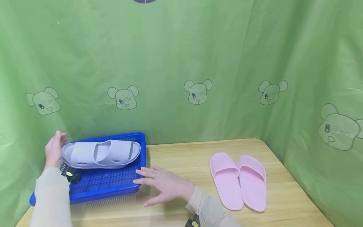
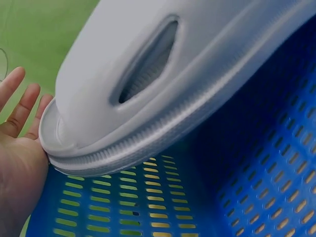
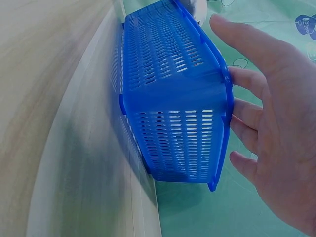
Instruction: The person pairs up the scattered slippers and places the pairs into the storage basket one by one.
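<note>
A pale grey pair of slide slippers [image 1: 120, 151], seemingly laid toe to heel into each other, lies along the back of a blue plastic basket [image 1: 143, 148]. At the slippers' left end is my left hand [image 1: 54, 152], upright by the basket's left side. In the left wrist view its fingers [image 2: 22, 111] stretch past the grey slipper [image 2: 91, 84], not curled round it. My right hand [image 1: 165, 184] is spread at the basket's right front corner. Its fingertips [image 3: 238, 76] are at the rim in the right wrist view; firm contact is unclear.
Two pink slippers [image 1: 227, 186] lie side by side on the right of the wooden table [image 1: 181, 151]. A green curtain [image 1: 161, 63] with bear-head prints hangs behind and along both sides. A black wrist device [image 1: 74, 177] is on the left wrist, above the basket.
</note>
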Demonstrator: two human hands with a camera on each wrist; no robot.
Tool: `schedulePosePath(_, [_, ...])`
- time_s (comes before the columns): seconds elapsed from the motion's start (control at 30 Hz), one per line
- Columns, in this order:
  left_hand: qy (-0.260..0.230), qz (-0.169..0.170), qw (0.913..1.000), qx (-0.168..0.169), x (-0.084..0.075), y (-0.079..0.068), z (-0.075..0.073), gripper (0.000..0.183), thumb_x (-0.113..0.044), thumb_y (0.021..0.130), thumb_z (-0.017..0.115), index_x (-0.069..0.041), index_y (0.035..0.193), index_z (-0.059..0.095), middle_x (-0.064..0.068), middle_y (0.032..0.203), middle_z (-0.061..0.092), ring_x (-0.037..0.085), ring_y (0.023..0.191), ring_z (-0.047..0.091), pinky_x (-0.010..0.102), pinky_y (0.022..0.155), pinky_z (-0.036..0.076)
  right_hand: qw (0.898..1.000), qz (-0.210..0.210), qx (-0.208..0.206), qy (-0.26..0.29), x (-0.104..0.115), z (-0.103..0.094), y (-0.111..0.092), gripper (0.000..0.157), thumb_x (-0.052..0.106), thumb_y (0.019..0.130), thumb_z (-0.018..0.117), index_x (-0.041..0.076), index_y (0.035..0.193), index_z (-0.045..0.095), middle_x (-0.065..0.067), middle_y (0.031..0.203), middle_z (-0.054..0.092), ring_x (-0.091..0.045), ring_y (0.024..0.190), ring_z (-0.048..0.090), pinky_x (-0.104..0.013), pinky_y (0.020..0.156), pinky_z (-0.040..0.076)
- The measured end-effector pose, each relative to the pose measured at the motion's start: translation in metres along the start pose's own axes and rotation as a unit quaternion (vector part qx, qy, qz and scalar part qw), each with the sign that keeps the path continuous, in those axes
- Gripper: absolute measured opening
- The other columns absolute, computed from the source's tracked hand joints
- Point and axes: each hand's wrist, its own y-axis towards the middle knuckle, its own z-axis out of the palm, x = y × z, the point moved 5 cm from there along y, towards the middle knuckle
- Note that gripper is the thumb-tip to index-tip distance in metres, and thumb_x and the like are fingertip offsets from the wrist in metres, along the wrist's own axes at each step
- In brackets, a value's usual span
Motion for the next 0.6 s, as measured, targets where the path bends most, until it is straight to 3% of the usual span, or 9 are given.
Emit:
schedulePosePath(0.1, [0.02,0.004,0.9998,-0.004,0.0012,0.0018,0.0013,0.038,-0.057,0.098,0.04,-0.03,0.117,0.06,-0.027,0.095,0.057,-0.008,0.092,0.053,0.006,0.095,0.04,1.0,-0.001,0.001,-0.003,0.0004,-0.0013,0.0002,0.081,0.069,0.086,0.052,0.034,0.153,0.025,0.004,0.164,0.011,-0.018,0.152,0.014,-0.042,0.123,0.014])
schedulePosePath(0.2, [0.072,0.013,0.9973,-0.004,0.002,0.0022,0.0019,0.044,-0.058,0.099,0.035,-0.03,0.125,0.058,-0.029,0.096,0.055,-0.009,0.094,0.05,0.018,0.108,0.036,1.0,-0.003,0.001,-0.004,0.0014,-0.0012,0.0005,0.08,0.068,0.087,0.052,0.033,0.154,0.025,0.002,0.164,0.013,-0.02,0.152,0.018,-0.043,0.123,0.015])
schedulePosePath(0.27, [0.123,0.018,0.9923,0.001,0.0022,0.0018,0.0035,0.051,-0.06,0.099,0.03,-0.029,0.133,0.053,-0.024,0.107,0.058,-0.001,0.105,0.051,0.034,0.117,0.03,1.0,-0.003,0.001,-0.003,0.0013,-0.0016,0.0003,0.08,0.068,0.086,0.053,0.033,0.153,0.025,0.002,0.164,0.013,-0.02,0.152,0.018,-0.042,0.123,0.015])
schedulePosePath(0.37, [0.159,0.021,0.987,0.01,0.0026,0.0015,0.0068,0.061,-0.063,0.098,0.026,-0.025,0.142,0.047,-0.006,0.135,0.057,0.019,0.128,0.045,0.051,0.119,0.022,1.0,0.0,0.0,-0.004,0.001,-0.0021,-0.0002,0.081,0.068,0.086,0.053,0.032,0.153,0.026,0.002,0.164,0.013,-0.02,0.152,0.018,-0.042,0.123,0.015])
schedulePosePath(0.43, [0.165,0.021,0.986,0.015,0.0027,0.001,0.0084,0.065,-0.064,0.098,0.024,-0.023,0.144,0.045,0.0,0.15,0.046,0.029,0.14,0.033,0.056,0.119,0.019,1.0,0.002,0.001,-0.003,0.0008,-0.0025,-0.0003,0.08,0.067,0.086,0.054,0.032,0.153,0.026,0.003,0.164,0.013,-0.02,0.152,0.017,-0.041,0.123,0.015])
schedulePosePath(0.6, [0.167,0.015,0.9859,0.007,0.0028,0.0015,0.0087,0.064,-0.064,0.098,0.025,-0.024,0.143,0.046,-0.001,0.152,0.044,0.033,0.143,0.029,0.056,0.119,0.019,1.0,0.002,0.0,-0.003,0.0014,-0.0034,-0.0004,0.079,0.066,0.087,0.054,0.033,0.153,0.027,0.004,0.164,0.013,-0.019,0.152,0.018,-0.041,0.123,0.016])
